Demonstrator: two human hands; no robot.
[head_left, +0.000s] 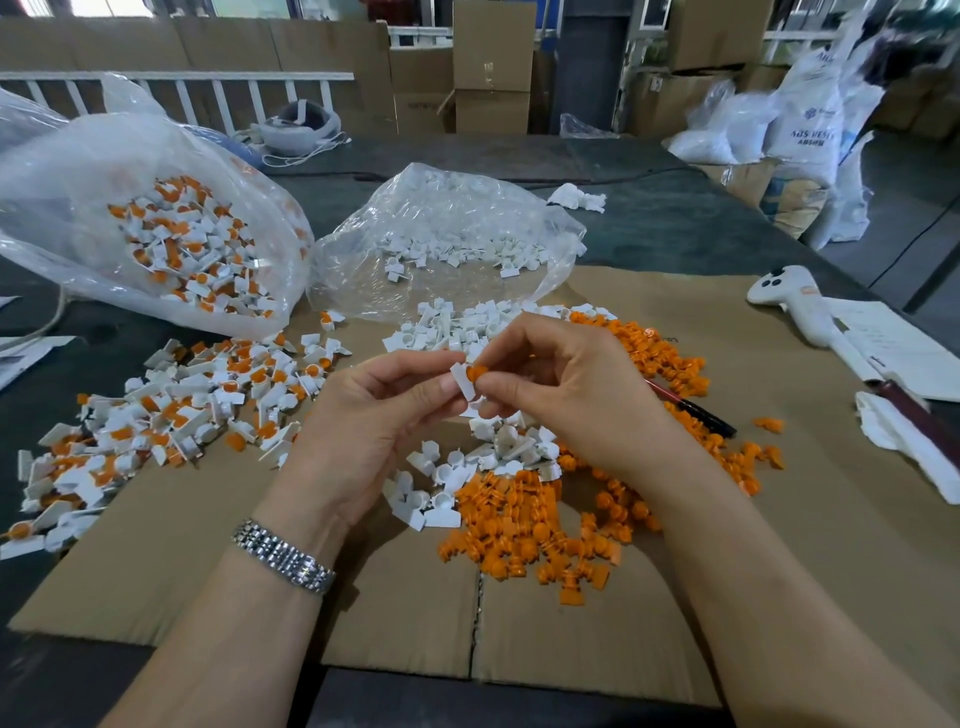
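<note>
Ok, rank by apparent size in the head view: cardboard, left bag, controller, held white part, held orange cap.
1. Cardboard
2. Left bag
3. Controller
4. Held white part
5. Held orange cap, partly hidden by fingers, so unsure

Silver metal-link watchband (283, 556), left wrist

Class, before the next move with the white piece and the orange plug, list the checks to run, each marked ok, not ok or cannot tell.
1. Grip of left hand on white piece: ok.
2. Grip of right hand on orange plug: ok.
3. Contact between orange plug and white piece: ok.
4. Full seating of orange plug: cannot tell, hidden.
5. Supply of spare orange plugs on cardboard: ok.
6. Drop spot, the assembled pile at left: ok.
</note>
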